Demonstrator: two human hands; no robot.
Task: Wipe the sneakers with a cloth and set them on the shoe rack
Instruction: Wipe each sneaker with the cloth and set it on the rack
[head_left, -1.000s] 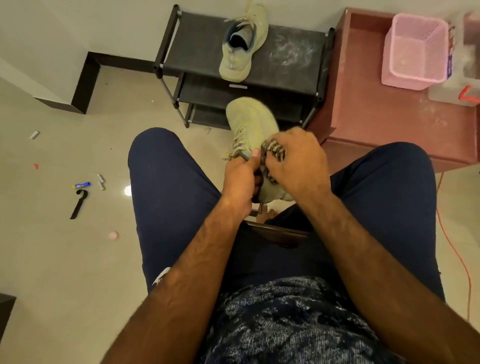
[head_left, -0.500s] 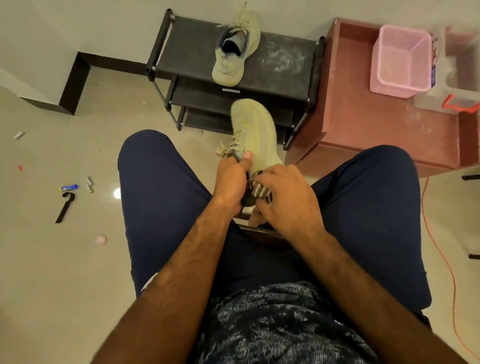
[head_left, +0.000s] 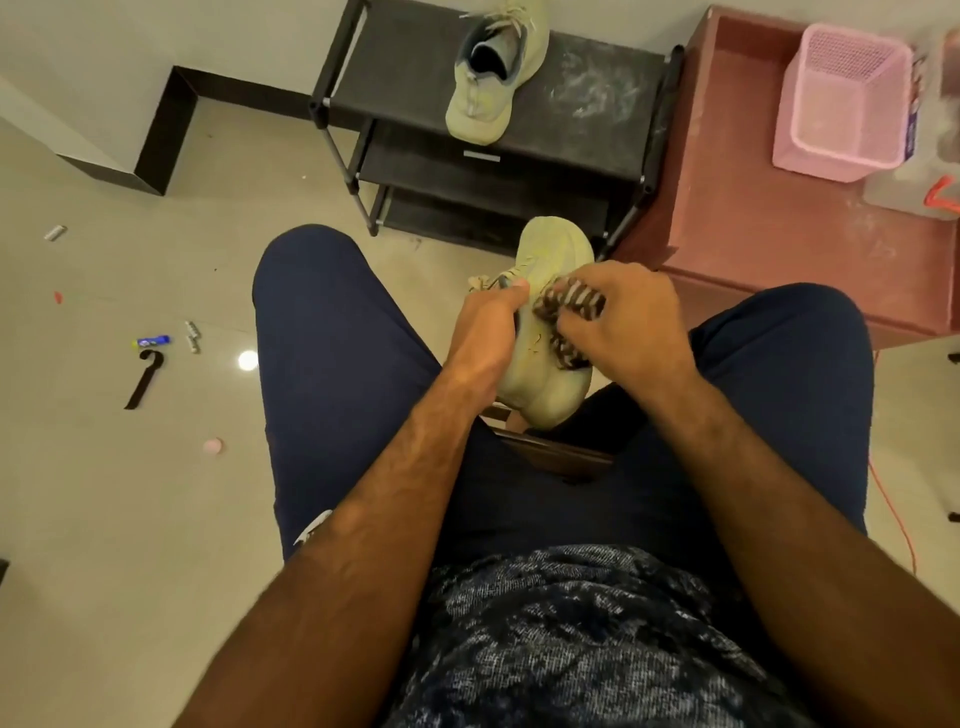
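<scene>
The left hand (head_left: 488, 332) grips a pale green knit sneaker (head_left: 550, 387). The right hand (head_left: 628, 322) clutches a dark-and-white striped cloth (head_left: 576, 301) against it.

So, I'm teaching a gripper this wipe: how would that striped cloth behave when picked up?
Likely floppy: the striped cloth crumples into folds under the fingers of the right hand. Probably light too, as a pinch seems enough to hold it against the sneaker, which the left hand grips.
</scene>
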